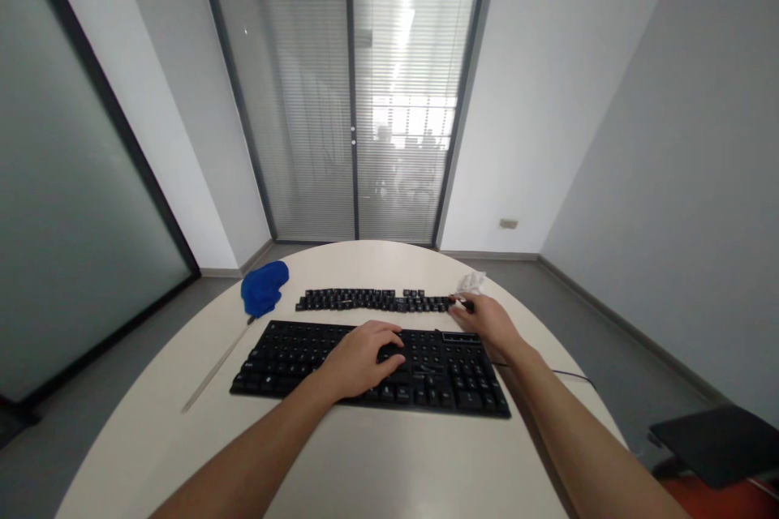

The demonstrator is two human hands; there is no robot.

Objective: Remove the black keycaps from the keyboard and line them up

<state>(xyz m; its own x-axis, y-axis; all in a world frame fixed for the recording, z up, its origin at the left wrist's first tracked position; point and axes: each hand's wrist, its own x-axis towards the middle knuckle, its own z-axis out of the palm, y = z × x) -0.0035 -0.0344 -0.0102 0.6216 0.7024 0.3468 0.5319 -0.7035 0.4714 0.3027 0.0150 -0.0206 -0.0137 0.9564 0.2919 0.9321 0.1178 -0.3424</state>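
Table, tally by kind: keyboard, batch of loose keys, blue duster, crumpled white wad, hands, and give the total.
Keyboard: 1
Batch of loose keys: 1
Blue duster: 1
Crumpled white wad: 1
Hands: 2 (left hand, right hand)
Total: 6

The keyboard [427, 369] and the keycaps [359, 299] are black with small pale markings. The tabletop [377, 474] is cream, the cloth [264, 289] bright blue, the crumpled wad [472, 283] white. Fine horizontal stripes pattern the pale grey blinds [298, 97]
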